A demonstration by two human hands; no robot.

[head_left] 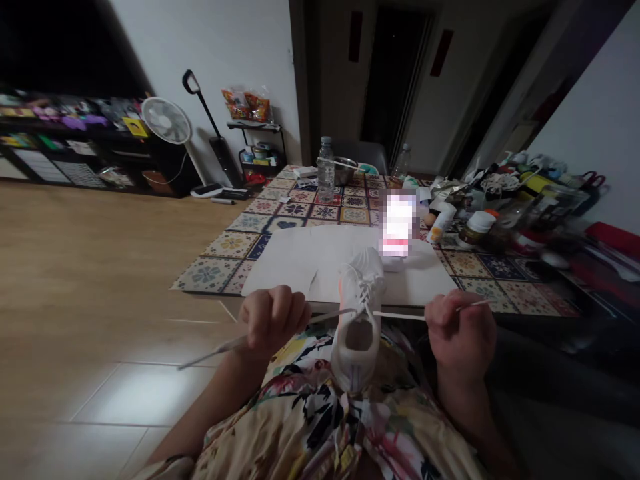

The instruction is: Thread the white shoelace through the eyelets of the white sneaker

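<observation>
Sneaker laces: left hand, right hand

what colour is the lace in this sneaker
White, best seen in the head view: the flat white lace running through the white sneaker.

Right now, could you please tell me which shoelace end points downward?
The shoelace end past the left hand slants down; the one past the right hand points up.
</observation>
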